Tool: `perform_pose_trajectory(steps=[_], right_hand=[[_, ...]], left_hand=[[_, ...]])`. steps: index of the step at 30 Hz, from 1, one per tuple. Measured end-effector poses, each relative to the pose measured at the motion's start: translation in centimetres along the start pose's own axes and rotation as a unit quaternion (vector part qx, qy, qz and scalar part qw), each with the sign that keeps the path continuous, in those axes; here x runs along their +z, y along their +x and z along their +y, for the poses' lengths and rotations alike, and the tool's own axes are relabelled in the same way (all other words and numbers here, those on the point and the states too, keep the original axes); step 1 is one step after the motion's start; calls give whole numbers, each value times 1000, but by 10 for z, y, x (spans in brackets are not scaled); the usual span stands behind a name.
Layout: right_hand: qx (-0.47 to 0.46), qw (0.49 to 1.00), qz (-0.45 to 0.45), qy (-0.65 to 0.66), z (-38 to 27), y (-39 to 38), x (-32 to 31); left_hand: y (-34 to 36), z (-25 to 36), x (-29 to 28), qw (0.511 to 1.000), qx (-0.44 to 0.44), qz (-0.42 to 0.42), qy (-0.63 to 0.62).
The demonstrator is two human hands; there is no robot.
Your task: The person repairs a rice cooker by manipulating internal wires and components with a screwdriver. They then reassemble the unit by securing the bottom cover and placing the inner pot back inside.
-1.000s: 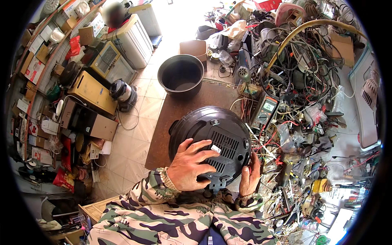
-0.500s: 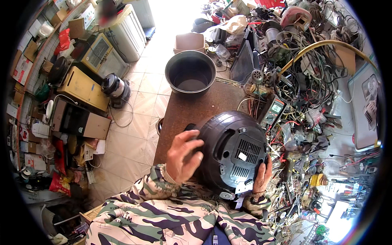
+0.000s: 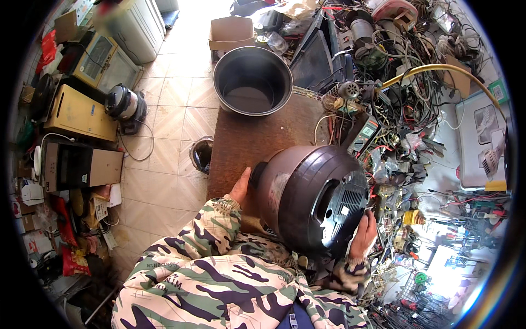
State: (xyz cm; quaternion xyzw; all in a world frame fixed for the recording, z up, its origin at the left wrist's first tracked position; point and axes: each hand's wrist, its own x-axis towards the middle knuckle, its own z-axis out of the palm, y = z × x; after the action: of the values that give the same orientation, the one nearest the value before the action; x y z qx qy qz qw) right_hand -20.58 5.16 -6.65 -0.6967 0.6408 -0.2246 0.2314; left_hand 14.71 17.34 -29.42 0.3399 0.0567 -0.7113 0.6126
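Note:
A dark brown, rounded electric cooker (image 3: 279, 189) lies tipped on its side at the near edge of the table, its black vented base (image 3: 346, 208) turned to the right and toward me. At its left end, beside a black handle (image 3: 257, 174), my left hand (image 3: 240, 187) holds the cooker; some of its fingers are hidden. My right hand (image 3: 365, 234) is pressed against the edge of the base, fingers together, bearing the other end. Farther back stands a dark round inner pot (image 3: 253, 82), upright with its mouth facing up.
The brown wooden table (image 3: 241, 137) runs under both. A cardboard box (image 3: 231, 34) stands behind the pot. To the right lie a multimeter (image 3: 368, 130) and heaped cables (image 3: 416, 93). On the tiled floor at left sits another cooker (image 3: 121, 102); a bin (image 3: 201, 154) is beside the table.
The cooker has turned, so its side shows more and its base faces further right. My left hand, earlier raised with fingers apart, has come down onto its left end.

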Motion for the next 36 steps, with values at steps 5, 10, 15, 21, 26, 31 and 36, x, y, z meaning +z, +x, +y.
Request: perform_pose_trajectory(steps=[5,10,15,21,26,31,36], right_hand=[[-125,992,27,10,-100,-61,-2],[-175,968,-94,-154,-142,-84,29],[-164,967,-75,-179,-138,-79,37],[-153,971,-75,-164,-128,-75,33],[-140,978,-79,-137,-101,-62,13],[-77,996,-55,-2,-64,-41,-13],[-49,993,-68,77,0,-29,-39]], left_hand=[[-33,34,52,993,-76,5,-88],[-9,24,28,998,-46,15,-28],[17,13,15,993,-78,-1,-85],[23,7,17,989,-107,43,-91],[11,8,40,989,-126,31,-69],[-14,23,88,995,-93,-29,-13],[1,3,99,996,-75,-9,41]])
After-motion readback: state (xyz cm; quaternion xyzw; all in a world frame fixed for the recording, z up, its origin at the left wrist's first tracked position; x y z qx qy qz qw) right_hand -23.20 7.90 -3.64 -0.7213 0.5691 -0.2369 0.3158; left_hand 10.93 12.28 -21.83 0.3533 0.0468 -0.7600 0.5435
